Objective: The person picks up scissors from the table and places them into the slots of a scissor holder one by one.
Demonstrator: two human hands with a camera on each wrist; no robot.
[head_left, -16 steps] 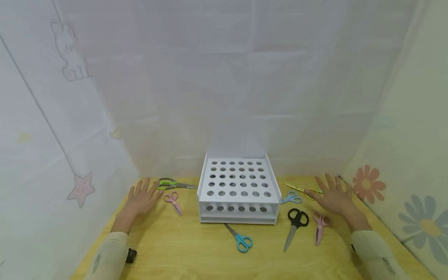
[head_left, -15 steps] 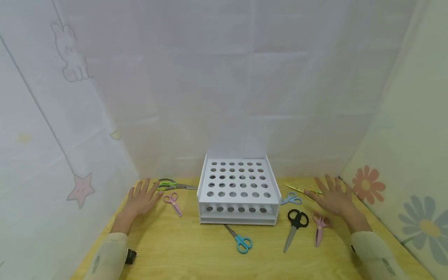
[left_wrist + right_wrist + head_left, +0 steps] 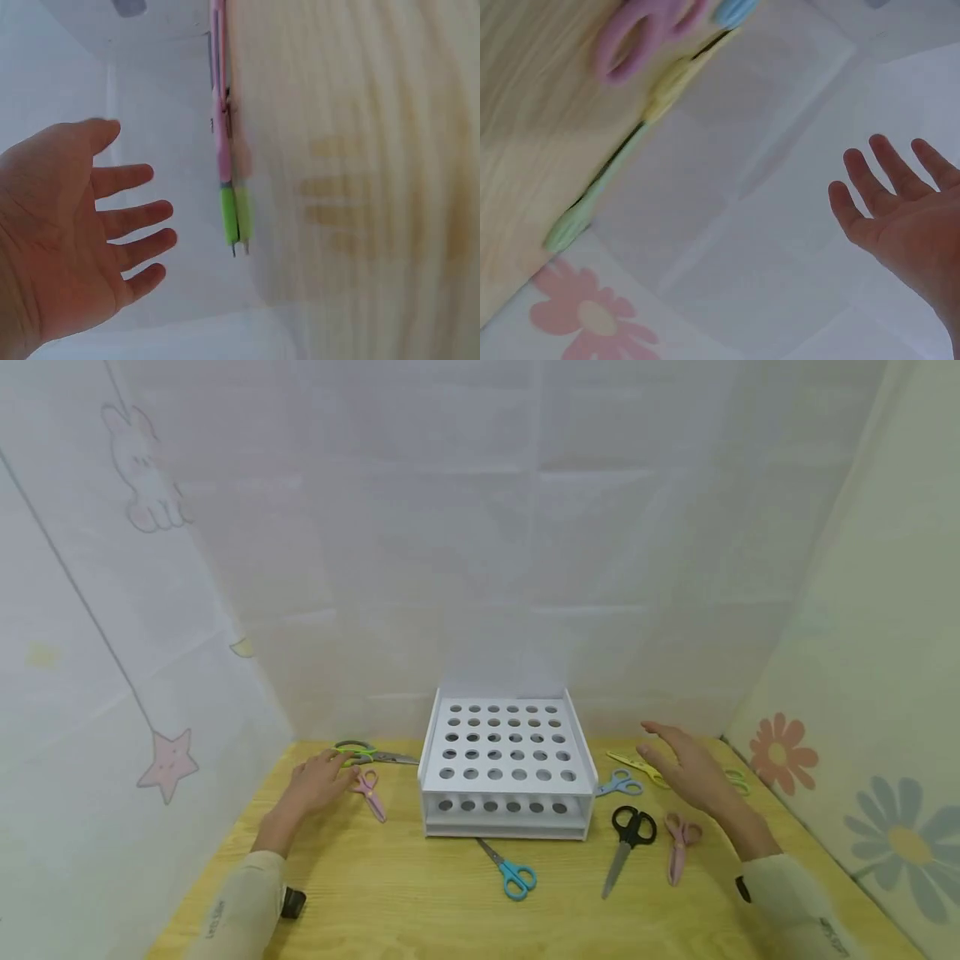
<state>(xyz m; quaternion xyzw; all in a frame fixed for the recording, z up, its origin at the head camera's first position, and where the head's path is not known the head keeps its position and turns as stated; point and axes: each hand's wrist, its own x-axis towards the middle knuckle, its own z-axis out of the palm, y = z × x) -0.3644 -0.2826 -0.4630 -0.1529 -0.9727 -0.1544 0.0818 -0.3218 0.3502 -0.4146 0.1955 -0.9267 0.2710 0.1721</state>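
My left hand hovers above the table beside green-and-grey scissors and small pink scissors. In the left wrist view its fingers are relaxed and apart, with nothing in the palm. Raised over the right side, my right hand holds nothing; its fingers are spread in the right wrist view. Around it lie yellow scissors, light-green scissors partly hidden behind the hand, light-blue scissors, black-handled scissors and a second pink pair.
A white rack with rows of round holes stands mid-table near the back. Teal-handled scissors lie before it, blade tip at its front edge. White printed sheeting rises behind and on both sides of the wooden table.
Both hands have lifted from the tabletop. The left hand's fingers have drawn in from a flat spread. My right hand has turned and shifted left, uncovering part of the light-green scissors.
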